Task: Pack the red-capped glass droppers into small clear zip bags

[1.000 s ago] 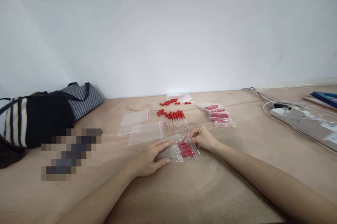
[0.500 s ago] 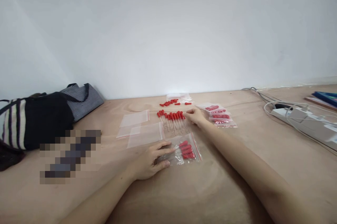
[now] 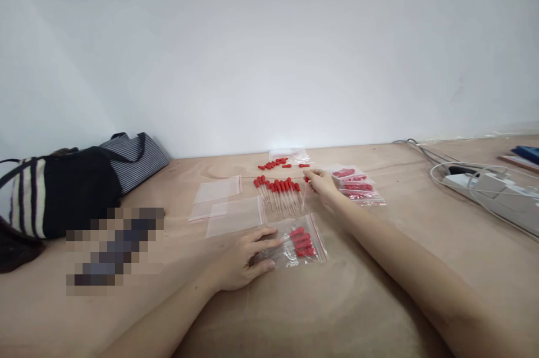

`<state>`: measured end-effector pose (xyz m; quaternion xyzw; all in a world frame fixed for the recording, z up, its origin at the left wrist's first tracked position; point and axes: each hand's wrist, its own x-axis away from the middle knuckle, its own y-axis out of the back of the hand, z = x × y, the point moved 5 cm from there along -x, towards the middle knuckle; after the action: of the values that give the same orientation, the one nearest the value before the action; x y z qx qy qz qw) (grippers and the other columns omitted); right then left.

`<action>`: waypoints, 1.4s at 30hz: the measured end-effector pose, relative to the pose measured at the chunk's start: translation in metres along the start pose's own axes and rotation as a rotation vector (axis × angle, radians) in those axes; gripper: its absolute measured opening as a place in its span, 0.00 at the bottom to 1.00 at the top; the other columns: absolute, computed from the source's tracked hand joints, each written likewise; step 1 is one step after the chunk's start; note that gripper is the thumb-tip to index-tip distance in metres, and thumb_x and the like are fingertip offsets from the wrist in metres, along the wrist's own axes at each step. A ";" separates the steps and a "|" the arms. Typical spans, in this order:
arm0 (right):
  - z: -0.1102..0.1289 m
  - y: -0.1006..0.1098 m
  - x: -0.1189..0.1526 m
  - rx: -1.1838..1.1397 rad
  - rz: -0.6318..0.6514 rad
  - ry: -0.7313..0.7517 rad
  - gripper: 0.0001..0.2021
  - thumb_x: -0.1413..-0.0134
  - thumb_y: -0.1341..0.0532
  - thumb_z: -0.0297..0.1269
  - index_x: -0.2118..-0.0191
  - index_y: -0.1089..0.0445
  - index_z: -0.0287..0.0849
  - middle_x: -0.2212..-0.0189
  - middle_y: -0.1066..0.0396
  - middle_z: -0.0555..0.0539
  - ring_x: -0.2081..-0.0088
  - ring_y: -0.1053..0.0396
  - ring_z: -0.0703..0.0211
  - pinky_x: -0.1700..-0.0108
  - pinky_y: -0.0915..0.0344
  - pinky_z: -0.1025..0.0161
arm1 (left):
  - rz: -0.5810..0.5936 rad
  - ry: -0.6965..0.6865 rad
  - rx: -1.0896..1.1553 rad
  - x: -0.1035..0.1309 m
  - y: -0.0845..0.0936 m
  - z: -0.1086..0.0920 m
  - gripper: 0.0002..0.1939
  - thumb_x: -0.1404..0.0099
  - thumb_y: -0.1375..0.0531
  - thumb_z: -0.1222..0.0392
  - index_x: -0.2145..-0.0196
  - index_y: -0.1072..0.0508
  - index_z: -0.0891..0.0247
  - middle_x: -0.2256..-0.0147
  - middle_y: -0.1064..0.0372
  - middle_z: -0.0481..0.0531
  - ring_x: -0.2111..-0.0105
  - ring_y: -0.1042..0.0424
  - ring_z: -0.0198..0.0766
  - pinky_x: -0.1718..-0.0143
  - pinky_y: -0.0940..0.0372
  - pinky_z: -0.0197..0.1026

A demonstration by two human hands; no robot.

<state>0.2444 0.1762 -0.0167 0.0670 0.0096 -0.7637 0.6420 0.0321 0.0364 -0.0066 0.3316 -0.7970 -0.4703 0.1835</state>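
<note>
My left hand (image 3: 246, 260) lies with fingers stretched and apart on the left end of a clear zip bag (image 3: 286, 260). Inside this bag are several droppers with red bulbs (image 3: 302, 242), bulbs toward the red-lined opening at the right. Farther off, my right hand (image 3: 322, 184) pinches a dropper (image 3: 305, 196) by its red bulb, its clear stem hanging down. Just left of it lies a row of loose droppers (image 3: 278, 195), red bulbs away from me and stems toward me.
Flat zip bags (image 3: 217, 189) lie to the left. Filled zip bags (image 3: 357, 187) overlap at the right. Near the wall are loose red bulbs (image 3: 272, 164) beside a clear bag (image 3: 288, 154). A power strip (image 3: 492, 198) with cables stands far right, a dark bag (image 3: 80, 192) far left.
My right hand has drawn a dropper from the right end of the row and moved it slightly right. My left hand stays on the bag; the view has shifted a little.
</note>
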 end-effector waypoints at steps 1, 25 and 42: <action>0.005 0.011 0.008 -0.029 -0.057 0.018 0.15 0.57 0.44 0.50 0.72 0.42 0.44 0.83 0.40 0.56 0.85 0.44 0.70 0.83 0.47 0.69 | -0.002 -0.001 -0.003 0.000 0.000 0.000 0.22 0.38 0.46 0.57 0.46 0.41 0.51 0.44 0.48 0.50 0.45 0.48 0.45 0.46 0.49 0.50; -0.013 0.024 0.110 -0.326 0.023 -0.123 0.18 0.68 0.33 0.47 0.75 0.39 0.41 0.79 0.32 0.52 0.76 0.32 0.65 0.69 0.33 0.66 | -0.011 -0.005 -0.025 -0.001 0.002 -0.002 0.21 0.38 0.46 0.57 0.47 0.40 0.53 0.44 0.47 0.50 0.45 0.46 0.43 0.46 0.49 0.48; -0.011 0.006 0.097 0.008 0.489 -0.010 0.17 0.61 0.37 0.48 0.73 0.41 0.41 0.66 0.31 0.50 0.87 0.46 0.77 0.88 0.49 0.74 | -0.001 -0.032 -0.022 -0.002 -0.002 0.003 0.20 0.37 0.47 0.58 0.47 0.39 0.52 0.43 0.50 0.52 0.44 0.48 0.46 0.46 0.50 0.51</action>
<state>0.2350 0.0815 -0.0382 0.0662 -0.0130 -0.5861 0.8074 0.0326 0.0386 -0.0098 0.3224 -0.7943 -0.4846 0.1740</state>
